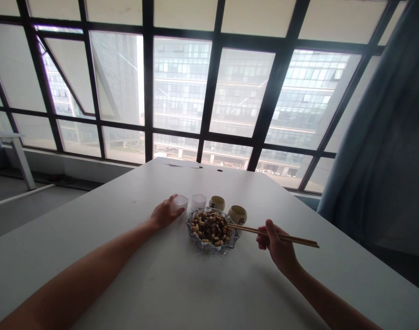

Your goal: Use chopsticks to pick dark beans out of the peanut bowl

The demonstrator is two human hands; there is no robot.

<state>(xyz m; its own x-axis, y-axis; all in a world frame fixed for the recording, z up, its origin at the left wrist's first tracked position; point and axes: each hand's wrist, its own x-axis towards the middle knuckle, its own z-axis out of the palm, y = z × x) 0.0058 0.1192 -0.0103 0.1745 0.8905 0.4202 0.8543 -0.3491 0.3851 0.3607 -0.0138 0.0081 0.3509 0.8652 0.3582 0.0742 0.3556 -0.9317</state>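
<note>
My left hand (165, 213) is wrapped around the side of a frosted white cup (180, 203) standing on the table. My right hand (280, 247) grips a pair of wooden chopsticks (295, 239), their tips over the right side of a clear glass bowl (214, 249) with a scalloped rim. In that bowl lies a mix of peanuts (197, 228) and dark seeds (213, 223). Whether the tips pinch anything cannot be made out. Behind the bowl stand a second frosted cup (198, 201) and two yellowish cups (217, 202) with dark characters, the right-hand cup (237, 214) nearest the chopsticks.
The white table (134, 284) stretches toward a large black-framed window (182, 87). Sheets of paper (178, 163) lie at its far edge, near two dark holes. A blue-grey curtain (377, 137) hangs at right; another white table (22, 158) stands at far left.
</note>
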